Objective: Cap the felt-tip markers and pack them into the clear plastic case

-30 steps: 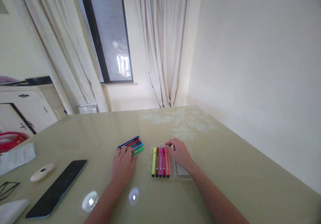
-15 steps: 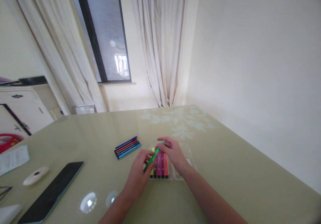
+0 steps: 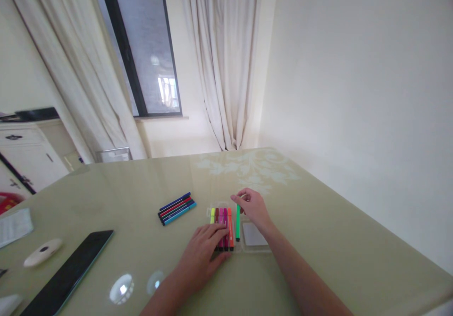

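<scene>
A clear plastic case (image 3: 243,248) lies unfolded on the table. In its left half is a row of felt-tip pens (image 3: 225,217) in yellow, dark red, purple, magenta and orange. My left hand (image 3: 205,247) rests flat over the lower part of this row, fingers outstretched. With thumb and fingers, my right hand (image 3: 253,207) pinches the top end of a green felt-tip pen (image 3: 238,224), which hangs upright, black end down, just right of the orange one. A white insert (image 3: 253,235) shows in the case's right half, partly behind my right forearm.
Several blue, red and black felt-tip pens (image 3: 177,208) lie together left of the case. A dark tablet (image 3: 71,271) and a white oval device (image 3: 43,252) are at the table's left, near a pale paper (image 3: 16,227). Wall (image 3: 354,117) borders the right side.
The green pen has passed from between both hands to my right hand alone, turning upright and shifting right. My left hand has let go of it and lowered onto the row of pens.
</scene>
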`<state>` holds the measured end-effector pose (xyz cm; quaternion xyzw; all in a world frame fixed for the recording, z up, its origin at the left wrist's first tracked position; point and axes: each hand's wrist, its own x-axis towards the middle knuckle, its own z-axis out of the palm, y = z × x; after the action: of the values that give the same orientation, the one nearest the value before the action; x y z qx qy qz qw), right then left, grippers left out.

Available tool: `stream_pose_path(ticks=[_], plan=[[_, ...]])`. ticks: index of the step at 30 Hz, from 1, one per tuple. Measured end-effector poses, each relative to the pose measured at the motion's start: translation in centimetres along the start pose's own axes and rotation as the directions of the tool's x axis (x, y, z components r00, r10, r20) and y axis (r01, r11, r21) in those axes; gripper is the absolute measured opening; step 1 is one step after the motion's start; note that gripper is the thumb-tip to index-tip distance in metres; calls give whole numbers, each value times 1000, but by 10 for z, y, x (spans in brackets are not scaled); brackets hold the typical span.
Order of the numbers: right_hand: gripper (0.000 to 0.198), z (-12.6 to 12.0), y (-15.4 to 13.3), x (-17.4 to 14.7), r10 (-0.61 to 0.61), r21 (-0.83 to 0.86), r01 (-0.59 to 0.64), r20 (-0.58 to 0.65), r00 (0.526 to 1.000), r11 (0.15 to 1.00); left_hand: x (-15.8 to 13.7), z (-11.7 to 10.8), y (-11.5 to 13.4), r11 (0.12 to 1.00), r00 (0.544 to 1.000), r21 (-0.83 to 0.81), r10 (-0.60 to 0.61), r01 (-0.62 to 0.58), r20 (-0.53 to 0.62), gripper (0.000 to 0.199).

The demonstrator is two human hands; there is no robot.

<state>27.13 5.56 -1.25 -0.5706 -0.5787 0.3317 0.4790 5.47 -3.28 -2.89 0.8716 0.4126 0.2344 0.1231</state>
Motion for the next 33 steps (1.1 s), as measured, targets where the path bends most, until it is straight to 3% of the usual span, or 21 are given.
stream_pose_path(ticks=[4, 9, 14, 21, 25, 28, 33], plan=[[29, 16, 5, -6, -103, -344, 94, -7, 995, 934, 0, -1, 0, 997, 997, 52, 59, -62, 44, 56], [22, 20, 7, -9, -118, -531, 130, 56, 991, 837, 0, 1, 4, 985, 991, 136, 95, -106, 90, 56], [20, 15, 9, -8, -122, -494, 190, 167, 978, 848, 1, -2, 7, 985, 988, 129, 102, -116, 114, 44], [15, 14, 10, -9, -125, -505, 189, 158, 979, 842, 1, 4, 7, 963, 974, 175, 181, -203, 134, 58], [17, 11, 5, -9, -125, -455, 175, 137, 983, 873, 2, 0, 11, 963, 979, 181, 191, -202, 75, 42], [12, 6, -2, -10, -103, -391, 179, 207, 973, 903, 3, -2, 11, 964, 978, 166, 208, -209, 29, 31], [2, 3, -6, -11, -86, -345, 172, 249, 965, 923, 4, 1, 8, 957, 969, 157, 248, -245, 3, 29]])
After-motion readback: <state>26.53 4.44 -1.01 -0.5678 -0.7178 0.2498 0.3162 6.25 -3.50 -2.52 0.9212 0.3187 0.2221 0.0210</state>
